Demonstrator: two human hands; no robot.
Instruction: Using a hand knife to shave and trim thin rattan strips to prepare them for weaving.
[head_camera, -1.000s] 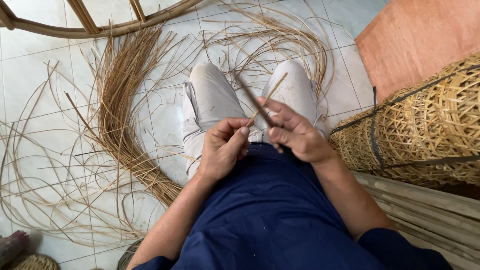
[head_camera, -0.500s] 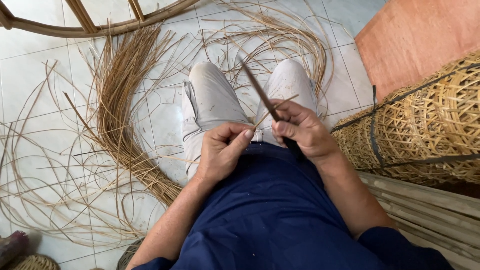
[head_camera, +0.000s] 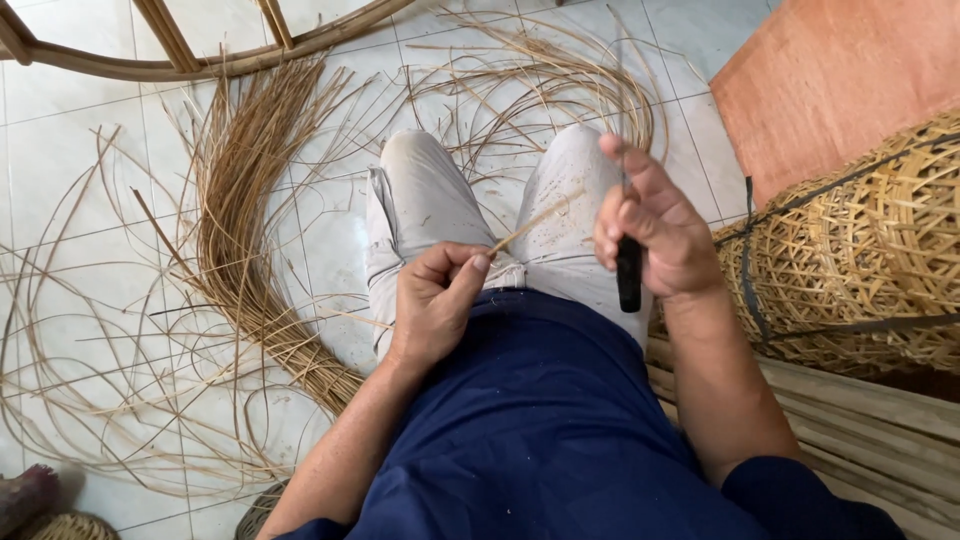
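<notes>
My left hand rests above my lap and pinches a thin pale rattan strip that sticks out toward the upper right. To its right, my right hand is raised over my right knee and grips a knife with a black handle. The thin blade points up and away and is hard to make out. The two hands are apart, with the strip's free end between them. I sit in pale trousers and a dark blue shirt.
A bundle of brown rattan strips curves across the white tiled floor on the left, with loose strands all around. A woven basket lies at the right beside an orange board. A curved bamboo frame crosses the top.
My right hand has lifted and swung the knife up and to the right, away from my left hand. The left hand keeps its pinch on the strip.
</notes>
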